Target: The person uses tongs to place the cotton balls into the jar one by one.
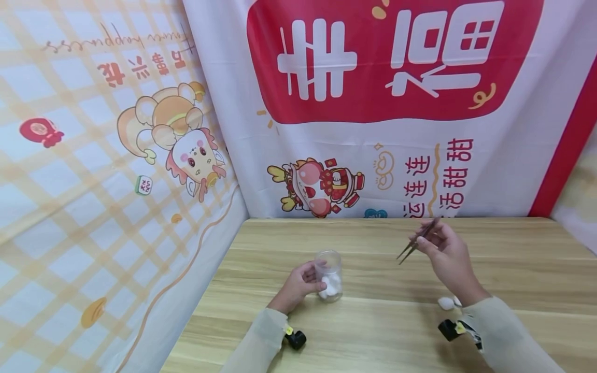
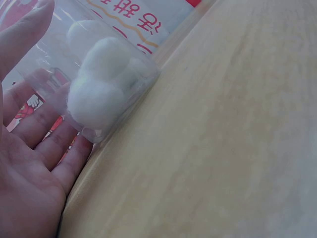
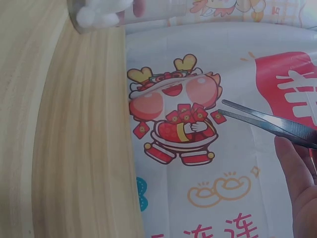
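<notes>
the jar (image 1: 329, 274) of cotton balls (image 2: 99, 87) stood on the counter (image 1: 382, 331), the left hand (image 1: 298, 286) curled round it, the right hand (image 1: 445, 254) pinching empty tweezers (image 1: 416, 242) aloft; a loose grip might have tipped the light jar.

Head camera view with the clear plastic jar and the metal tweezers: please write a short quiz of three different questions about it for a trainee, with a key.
1. True or false: the thin metal tweezers carry a cotton ball between their tips.
2. Which hand grips the clear plastic jar? A) left hand B) right hand C) neither
3. Fill in: a loose white cotton ball lies on the light wooden table beside the ____ wrist.

Key
1. False: the tips are empty.
2. A
3. right
</notes>
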`<act>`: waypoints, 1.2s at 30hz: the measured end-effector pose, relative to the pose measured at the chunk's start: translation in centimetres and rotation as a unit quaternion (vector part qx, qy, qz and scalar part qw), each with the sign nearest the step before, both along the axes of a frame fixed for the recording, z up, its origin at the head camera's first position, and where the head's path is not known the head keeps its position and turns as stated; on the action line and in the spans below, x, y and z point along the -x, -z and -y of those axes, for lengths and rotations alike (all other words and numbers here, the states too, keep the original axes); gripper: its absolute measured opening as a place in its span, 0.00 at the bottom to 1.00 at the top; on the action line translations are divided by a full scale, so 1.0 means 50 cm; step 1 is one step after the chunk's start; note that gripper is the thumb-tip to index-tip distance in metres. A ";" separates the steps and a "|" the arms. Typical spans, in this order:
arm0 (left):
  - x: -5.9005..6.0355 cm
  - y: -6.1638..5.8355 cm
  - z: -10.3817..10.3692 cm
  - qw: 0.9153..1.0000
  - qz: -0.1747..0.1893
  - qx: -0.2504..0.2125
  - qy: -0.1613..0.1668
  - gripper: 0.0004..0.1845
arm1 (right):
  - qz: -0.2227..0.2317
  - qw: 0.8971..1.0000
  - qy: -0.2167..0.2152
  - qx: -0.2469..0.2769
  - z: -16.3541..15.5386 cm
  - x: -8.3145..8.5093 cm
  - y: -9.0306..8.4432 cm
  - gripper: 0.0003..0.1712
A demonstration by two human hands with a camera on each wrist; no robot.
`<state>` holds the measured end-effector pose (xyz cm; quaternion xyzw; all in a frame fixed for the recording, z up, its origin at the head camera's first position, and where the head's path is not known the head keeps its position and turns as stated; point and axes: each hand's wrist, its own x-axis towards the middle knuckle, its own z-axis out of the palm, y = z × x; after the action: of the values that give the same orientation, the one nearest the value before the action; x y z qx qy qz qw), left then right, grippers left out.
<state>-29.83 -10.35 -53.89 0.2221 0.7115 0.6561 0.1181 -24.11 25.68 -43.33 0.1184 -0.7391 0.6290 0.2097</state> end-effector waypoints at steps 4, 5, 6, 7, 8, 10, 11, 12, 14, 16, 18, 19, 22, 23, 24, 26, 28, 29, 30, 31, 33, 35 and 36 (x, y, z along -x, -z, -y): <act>-0.002 0.003 0.000 1.000 0.000 0.003 0.001 0.35 | 0.007 1.000 0.004 -0.007 -0.010 -0.004 0.007 0.16; -0.002 0.003 0.001 1.000 0.000 0.003 0.000 0.35 | 0.008 1.000 0.004 -0.010 -0.012 -0.005 0.009 0.16; -0.003 0.003 0.001 1.000 0.001 0.006 0.001 0.35 | 0.009 1.000 0.006 -0.012 -0.015 -0.006 0.010 0.15; -0.003 0.004 0.001 1.000 0.001 0.006 0.001 0.35 | 0.009 1.000 0.007 -0.015 -0.018 -0.006 0.012 0.15; -0.004 0.004 0.001 1.000 0.001 0.007 0.002 0.35 | 0.008 1.000 0.008 -0.018 -0.021 -0.007 0.014 0.15; -0.004 0.004 0.001 1.000 0.000 0.007 0.002 0.34 | 0.005 1.000 0.011 -0.028 -0.026 -0.008 0.016 0.15; -0.004 0.005 0.001 1.000 -0.001 0.007 0.002 0.34 | 0.002 0.999 0.012 -0.033 -0.028 -0.009 0.016 0.15; -0.004 0.005 0.002 1.000 -0.002 0.006 0.003 0.34 | 0.002 0.999 0.014 -0.036 -0.031 -0.009 0.017 0.15; -0.004 0.005 0.002 1.000 -0.003 0.006 0.002 0.34 | 0.000 0.999 0.016 -0.037 -0.035 -0.009 0.018 0.15; -0.003 0.005 0.002 1.000 -0.004 0.004 0.004 0.34 | -0.002 0.999 0.017 -0.038 -0.039 -0.010 0.019 0.15; -0.003 0.005 0.002 1.000 -0.006 0.000 0.005 0.34 | -0.004 0.999 0.017 -0.035 -0.042 -0.009 0.022 0.15; -0.003 0.004 0.003 1.000 -0.007 -0.001 0.005 0.34 | -0.003 0.999 0.016 -0.031 -0.043 -0.009 0.023 0.15; -0.003 0.003 0.002 1.000 -0.008 -0.004 0.006 0.34 | -0.008 0.999 0.013 -0.031 -0.047 -0.009 0.026 0.15; -0.003 0.003 0.002 1.000 -0.008 -0.005 0.006 0.34 | -0.008 0.999 0.013 -0.030 -0.047 -0.009 0.027 0.15; -0.003 0.003 0.002 1.000 -0.008 -0.005 0.007 0.34 | -0.008 0.999 0.013 -0.028 -0.048 -0.009 0.027 0.15; -0.003 0.003 0.003 1.000 -0.005 -0.003 0.005 0.34 | -0.012 0.999 0.013 -0.031 -0.049 -0.009 0.029 0.15; -0.003 0.003 0.003 1.000 -0.005 -0.001 0.004 0.34 | -0.012 0.999 0.013 -0.036 -0.051 -0.010 0.031 0.15; -0.003 0.003 0.003 1.000 -0.005 -0.001 0.003 0.34 | -0.012 0.999 0.013 -0.039 -0.052 -0.011 0.032 0.15; -0.003 0.002 0.003 1.000 -0.005 0.000 0.002 0.34 | -0.012 0.999 0.013 -0.043 -0.054 -0.012 0.034 0.15; -0.002 0.002 0.003 1.000 -0.005 0.002 0.002 0.34 | -0.011 0.999 0.014 -0.047 -0.056 -0.012 0.036 0.15; -0.002 0.001 0.003 1.000 -0.007 0.005 0.002 0.33 | -0.011 0.998 0.017 -0.056 -0.060 -0.013 0.039 0.15; -0.003 0.000 0.002 1.000 -0.006 0.006 0.001 0.33 | -0.013 0.998 0.018 -0.059 -0.064 -0.014 0.042 0.15; -0.003 0.000 0.001 1.000 -0.007 0.007 0.000 0.33 | -0.012 0.998 0.019 -0.059 -0.066 -0.014 0.042 0.15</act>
<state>-29.70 -10.42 -53.89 0.2258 0.7169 0.6495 0.1152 -23.40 28.97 -45.45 0.1245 -0.7743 0.5789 0.2233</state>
